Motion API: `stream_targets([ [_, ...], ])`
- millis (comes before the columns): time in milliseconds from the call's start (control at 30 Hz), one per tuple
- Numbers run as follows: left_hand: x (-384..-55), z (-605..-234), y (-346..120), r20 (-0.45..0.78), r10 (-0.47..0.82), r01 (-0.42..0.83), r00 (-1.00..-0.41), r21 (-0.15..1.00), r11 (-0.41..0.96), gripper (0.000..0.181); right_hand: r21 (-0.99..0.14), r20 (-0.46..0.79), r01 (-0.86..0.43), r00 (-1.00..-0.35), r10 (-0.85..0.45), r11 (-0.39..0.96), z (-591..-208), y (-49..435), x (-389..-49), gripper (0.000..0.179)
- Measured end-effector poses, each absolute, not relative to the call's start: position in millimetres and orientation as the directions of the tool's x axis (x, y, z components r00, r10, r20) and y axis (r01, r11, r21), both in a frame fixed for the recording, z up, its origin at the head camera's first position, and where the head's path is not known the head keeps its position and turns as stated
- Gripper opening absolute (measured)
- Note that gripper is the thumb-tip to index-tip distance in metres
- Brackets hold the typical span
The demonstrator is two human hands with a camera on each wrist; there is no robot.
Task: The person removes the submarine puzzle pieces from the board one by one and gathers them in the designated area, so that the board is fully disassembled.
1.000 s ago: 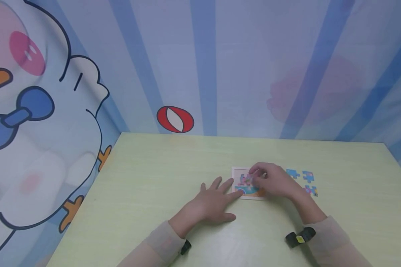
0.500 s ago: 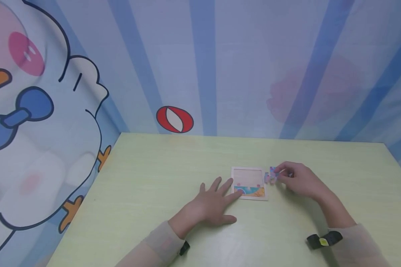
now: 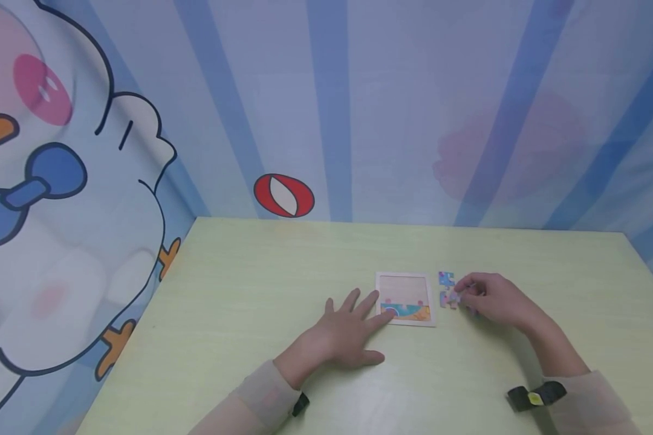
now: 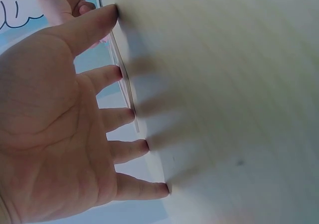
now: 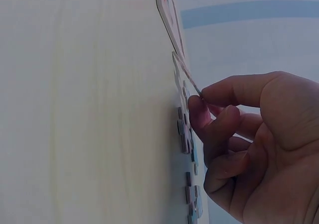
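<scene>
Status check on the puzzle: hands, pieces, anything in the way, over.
Left hand spread, touching the puzzle frame. Right hand pinching a piece beside it. Frame's bottom strip filled, upper part unfilled. Right hand partly hides other loose pieces.

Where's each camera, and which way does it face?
Head: on the head, facing forward and down at the pale yellow tabletop; left hand, right hand, beige sleeves show.
Left wrist: worn there, facing the left hand's palm; right hand beyond.
Right wrist: worn there, facing the right hand pinching a thin puzzle piece.
Shared: head and right wrist show the white square puzzle frame.
</scene>
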State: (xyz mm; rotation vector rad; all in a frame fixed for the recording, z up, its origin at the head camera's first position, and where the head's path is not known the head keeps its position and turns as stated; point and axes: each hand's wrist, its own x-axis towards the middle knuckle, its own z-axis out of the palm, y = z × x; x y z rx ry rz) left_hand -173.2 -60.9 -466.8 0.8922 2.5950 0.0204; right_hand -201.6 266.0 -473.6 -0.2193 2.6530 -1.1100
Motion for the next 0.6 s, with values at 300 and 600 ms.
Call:
stream_targets([
  [300, -172.2, -465.2, -61.3, -0.352, 0.595, 0.574, -0.723, 0.174, 0.8, 0.081, -0.69, -0.133, -0.068, -0.967, -0.218, 0.721, -470.4, 267.4, -199.0, 0.023],
  [600, -171.6, -463.4, -62.5, -0.333, 0.605, 0.578, -0.724, 0.185, 0.794, 0.08, -0.69, -0.12, -0.08, -0.967, -0.223, 0.72, -467.8, 260.5, -197.4, 0.023],
])
